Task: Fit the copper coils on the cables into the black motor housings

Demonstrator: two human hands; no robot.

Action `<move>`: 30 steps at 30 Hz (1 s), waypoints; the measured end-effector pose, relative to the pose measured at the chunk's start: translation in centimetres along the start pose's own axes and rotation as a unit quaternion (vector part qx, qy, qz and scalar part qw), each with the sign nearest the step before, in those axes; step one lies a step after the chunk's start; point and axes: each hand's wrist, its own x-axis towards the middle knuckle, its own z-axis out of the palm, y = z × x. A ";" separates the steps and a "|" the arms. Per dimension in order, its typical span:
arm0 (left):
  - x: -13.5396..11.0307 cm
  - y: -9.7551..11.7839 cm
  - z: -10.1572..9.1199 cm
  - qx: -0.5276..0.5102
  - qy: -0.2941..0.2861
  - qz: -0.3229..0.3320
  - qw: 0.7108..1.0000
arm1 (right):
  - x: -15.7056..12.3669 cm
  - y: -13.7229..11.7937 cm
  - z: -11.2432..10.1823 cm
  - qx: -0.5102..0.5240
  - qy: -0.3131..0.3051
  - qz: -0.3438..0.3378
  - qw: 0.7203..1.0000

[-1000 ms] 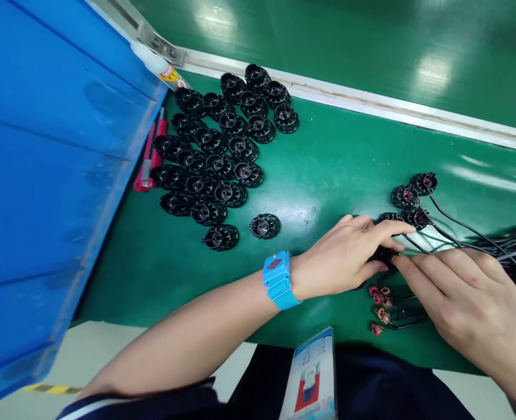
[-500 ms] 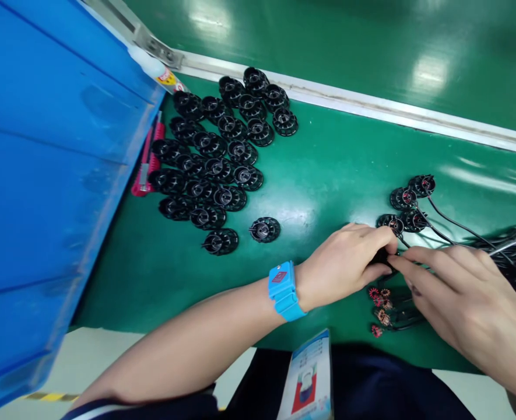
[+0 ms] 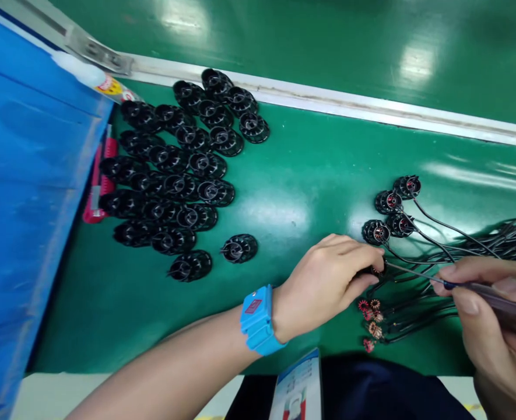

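Note:
My left hand (image 3: 334, 280), with a blue wrist strap (image 3: 258, 321), grips a small round black plastic housing (image 3: 378, 267), mostly covered by the fingers. In my right hand (image 3: 487, 326) is a screwdriver (image 3: 498, 298) with a thin metal shaft and a see-through dark handle. Its tip reaches the held housing; the exact contact is hidden. Just beyond the left fingers stand several black housings with cables (image 3: 375, 232). Nearer to me lie several small copper and red wire coils (image 3: 375, 330) on black cable ends.
Many black housings (image 3: 188, 216) stand grouped at the left on the green table (image 3: 301, 175). A blue panel (image 3: 30, 192), a red utility knife (image 3: 98, 195) and a white-capped bottle (image 3: 83, 71) border them. Black cables (image 3: 502, 239) pile at the right. A white rail (image 3: 349, 105) crosses behind.
My right hand has drawn back to the right from the held housing, and the screwdriver now points at it. My left hand keeps its grip. The whole view has shifted somewhat.

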 end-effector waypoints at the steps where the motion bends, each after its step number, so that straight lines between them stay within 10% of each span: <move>1: 0.0 0.1 0.0 -0.001 0.006 -0.011 1.000 | 0.2 -0.2 0.2 0.007 0.014 0.015 1.000; 30: 0.0 0.4 -0.3 0.003 -0.006 -0.010 1.000 | 0.8 0.0 -0.6 -0.105 -0.114 -0.056 0.986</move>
